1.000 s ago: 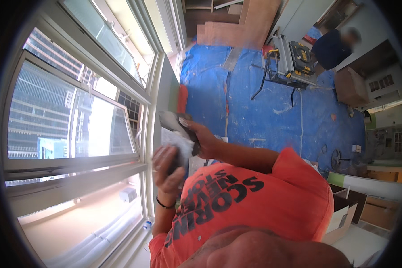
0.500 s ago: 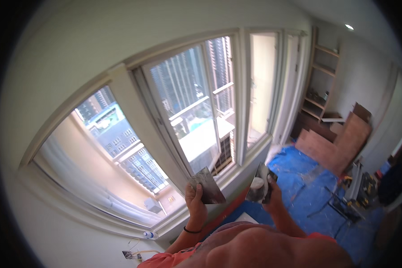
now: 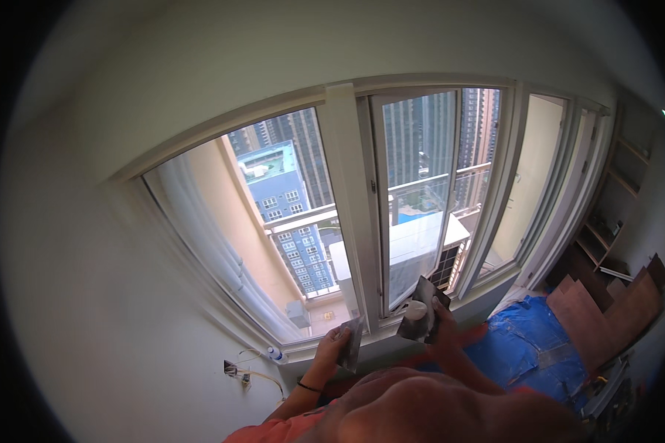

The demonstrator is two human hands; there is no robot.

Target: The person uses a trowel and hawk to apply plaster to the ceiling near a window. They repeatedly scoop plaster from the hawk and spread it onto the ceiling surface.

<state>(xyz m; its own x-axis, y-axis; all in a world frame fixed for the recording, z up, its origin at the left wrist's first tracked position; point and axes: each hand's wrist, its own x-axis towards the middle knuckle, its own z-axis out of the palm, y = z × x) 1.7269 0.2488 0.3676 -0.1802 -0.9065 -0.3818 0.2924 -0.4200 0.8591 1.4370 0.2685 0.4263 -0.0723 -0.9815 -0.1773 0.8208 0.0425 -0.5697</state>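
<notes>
Hands raised before window frame [image 3: 351, 221]: left hand [image 3: 331, 347] in closed grip on flat grey blade [image 3: 351, 343], held edge-up just beside frame's lower end. Right hand [image 3: 440, 321] in closed grip on broad dark board [image 3: 421, 310], tilted, carrying pale lump [image 3: 415, 310], perhaps filler, near sill. Blue sheet [image 3: 524, 347] on floor below right.

High-rise flat under renovation, blue floor sheeting [image 3: 528, 347], stacked floorboards [image 3: 606, 306]

Two hands, the left hand [image 3: 331, 345] and the right hand [image 3: 442, 319], each hold a flat blade: two blades [image 3: 351, 343] [image 3: 420, 306]. One blue floor sheet [image 3: 528, 343], one small bottle [image 3: 275, 355] at the wall's foot.
</notes>
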